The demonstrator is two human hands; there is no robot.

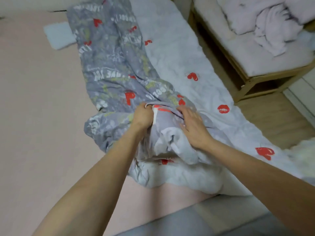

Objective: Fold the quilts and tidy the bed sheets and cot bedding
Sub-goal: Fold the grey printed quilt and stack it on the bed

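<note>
A quilt (112, 62) lies along the right half of the bed, grey with white lettering and red hearts on one side, white with red lips and hearts on the other. It is bunched near me. My left hand (142, 114) grips a gathered fold of the grey side, fingers curled into the cloth. My right hand (192, 124) lies flat on the bunched cloth just to the right, fingers straight and blurred. The pink bed sheet (39, 108) is bare on the left half of the bed.
A small white folded cloth (58, 34) lies on the sheet at the far left of the quilt. A wooden cot (252, 77) stands at the right, with crumpled pale lilac bedding (272, 26) on its mattress. Wooden floor shows between cot and bed.
</note>
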